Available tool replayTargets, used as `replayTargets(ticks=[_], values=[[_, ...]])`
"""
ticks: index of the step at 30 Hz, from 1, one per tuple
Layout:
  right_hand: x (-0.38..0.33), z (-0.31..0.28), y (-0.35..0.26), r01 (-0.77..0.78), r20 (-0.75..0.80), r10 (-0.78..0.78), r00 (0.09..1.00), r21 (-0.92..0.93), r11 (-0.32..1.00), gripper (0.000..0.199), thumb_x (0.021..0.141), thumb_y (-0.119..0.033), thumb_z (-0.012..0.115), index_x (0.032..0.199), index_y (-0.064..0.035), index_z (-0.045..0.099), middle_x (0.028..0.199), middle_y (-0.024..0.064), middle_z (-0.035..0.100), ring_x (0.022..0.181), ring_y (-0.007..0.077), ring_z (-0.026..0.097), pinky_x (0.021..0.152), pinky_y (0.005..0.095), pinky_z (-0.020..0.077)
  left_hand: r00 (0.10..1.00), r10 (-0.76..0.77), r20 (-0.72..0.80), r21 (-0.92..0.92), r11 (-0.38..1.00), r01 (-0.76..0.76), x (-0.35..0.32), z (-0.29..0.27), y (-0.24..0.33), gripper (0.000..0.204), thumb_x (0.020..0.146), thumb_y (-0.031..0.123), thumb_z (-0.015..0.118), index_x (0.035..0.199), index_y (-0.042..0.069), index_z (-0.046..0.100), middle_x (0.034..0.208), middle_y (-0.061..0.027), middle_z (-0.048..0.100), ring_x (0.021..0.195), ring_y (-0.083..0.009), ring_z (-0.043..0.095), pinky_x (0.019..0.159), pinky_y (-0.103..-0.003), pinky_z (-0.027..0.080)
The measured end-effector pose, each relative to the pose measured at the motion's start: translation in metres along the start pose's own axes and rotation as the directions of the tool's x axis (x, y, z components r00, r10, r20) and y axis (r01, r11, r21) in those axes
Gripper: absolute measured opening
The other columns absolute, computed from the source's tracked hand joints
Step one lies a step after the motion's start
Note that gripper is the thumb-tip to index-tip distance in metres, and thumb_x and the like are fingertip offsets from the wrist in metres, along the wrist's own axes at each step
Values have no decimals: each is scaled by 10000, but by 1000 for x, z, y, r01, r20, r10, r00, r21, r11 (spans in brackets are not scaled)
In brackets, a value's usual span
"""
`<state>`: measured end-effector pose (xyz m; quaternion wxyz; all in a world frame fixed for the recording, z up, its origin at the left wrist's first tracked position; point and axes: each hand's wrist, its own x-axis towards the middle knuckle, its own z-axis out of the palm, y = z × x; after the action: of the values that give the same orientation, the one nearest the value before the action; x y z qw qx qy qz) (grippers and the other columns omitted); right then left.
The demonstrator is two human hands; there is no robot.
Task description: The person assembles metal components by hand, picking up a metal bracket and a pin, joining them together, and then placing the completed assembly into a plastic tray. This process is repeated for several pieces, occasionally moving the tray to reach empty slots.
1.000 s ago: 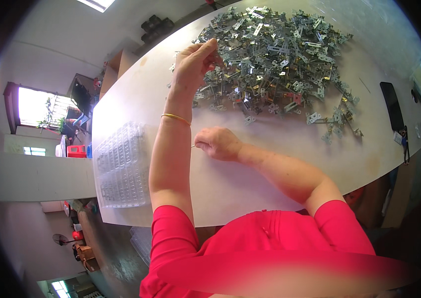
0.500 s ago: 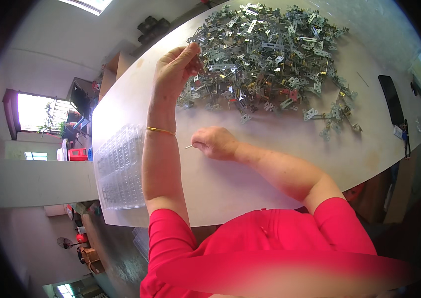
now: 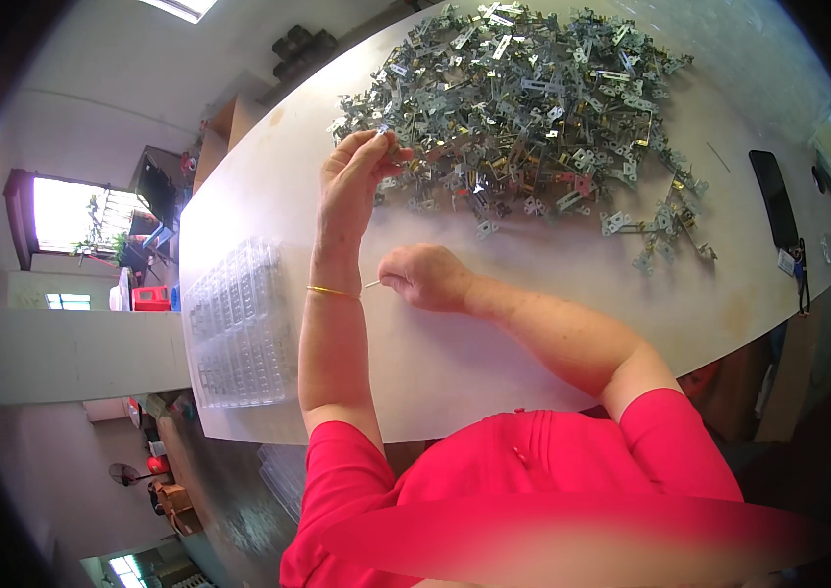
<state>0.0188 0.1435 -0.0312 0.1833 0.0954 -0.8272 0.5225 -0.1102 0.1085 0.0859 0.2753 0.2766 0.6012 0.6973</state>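
Observation:
A large heap of small silvery metal brackets point(image 3: 533, 108), some with brass-coloured parts, covers the far middle of the table. At the heap's left edge, my left hand point(image 3: 349, 191) pinches a small shiny metal part point(image 3: 383, 128) between thumb and fingers. Most of that part is hidden, so its exact shape does not show. Nearer to me, my right hand point(image 3: 425, 277) is closed just above the table. A short thin pale rod point(image 3: 371, 284) sticks out to the left from between its thumb and fingers.
Clear plastic blister trays point(image 3: 239, 328) lie at the table's left side. A black phone point(image 3: 774, 198) is at the right, with a thin pin point(image 3: 718, 156) to its left. Clear plastic sheeting point(image 3: 729, 59) spreads across the far right corner.
My left hand has drawn back a little toward me and slightly right from the heap's left edge, with a shiny part now showing at its fingertips. My right hand has hardly moved.

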Motion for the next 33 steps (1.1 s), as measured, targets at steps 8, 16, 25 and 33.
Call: replayTargets(ticks=[8,16,25,33], values=[[-1,-1,-1,-10,0,10,1000,8,1000,83,901,-180,632,923,-110,671,909,112,663,889,336,637,798,450,502,996,76,47,271,959,-86,-18,6,-19,204,967,134,658,1096,-23,658,994,-78,717,951,-137,677,847,-255,521],[2,1,-1,-30,35,32,999,-40,999,102,900,-201,640,936,-116,683,935,97,675,916,327,647,817,447,509,994,111,-17,211,972,-105,-20,-12,-44,207,977,120,641,1147,1,658,998,-52,709,946,-106,655,851,-252,513],[2,-1,-3,-32,58,35,998,-51,998,124,902,-206,638,944,-98,682,948,97,676,920,317,649,812,446,507,985,151,-80,406,908,-106,-28,-12,-40,222,1023,171,565,1157,0,606,942,-50,661,886,-127,663,801,-272,526],[1,-4,-8,-9,-66,22,998,190,982,79,882,-135,671,921,-72,647,812,124,669,738,308,662,665,395,517,963,-34,-267,-94,995,9,-56,-74,-58,274,1054,211,489,1125,-22,614,872,-64,635,708,-143,602,689,-287,536]])
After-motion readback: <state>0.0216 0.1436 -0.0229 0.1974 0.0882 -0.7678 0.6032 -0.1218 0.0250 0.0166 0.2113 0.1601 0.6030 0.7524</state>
